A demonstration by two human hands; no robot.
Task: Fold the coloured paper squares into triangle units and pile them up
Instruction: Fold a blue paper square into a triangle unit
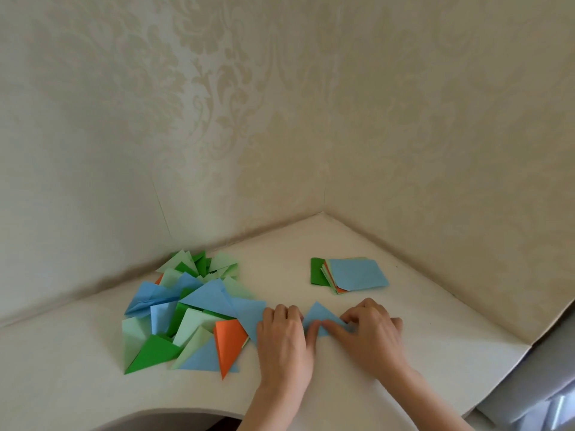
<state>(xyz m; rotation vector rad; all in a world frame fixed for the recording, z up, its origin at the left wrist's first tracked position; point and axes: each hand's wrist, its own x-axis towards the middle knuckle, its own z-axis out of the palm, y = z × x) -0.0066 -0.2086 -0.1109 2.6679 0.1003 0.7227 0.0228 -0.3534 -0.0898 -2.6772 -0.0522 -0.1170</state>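
Both hands press down at six o'clock on the desk (357, 384): the left hand (284, 340) lies flat with fingers fairly straight, the right hand (370, 332) curls its fingertips onto a blue triangle (317, 315), creasing it. Thin paper like that looks light and floppy, apt to slide on the smooth top, so I'd pin it near the fold and lift by a corner. At nine o'clock sprawls the pile of folded units (189, 309); toward one o'clock waits the stack of squares (351, 275).
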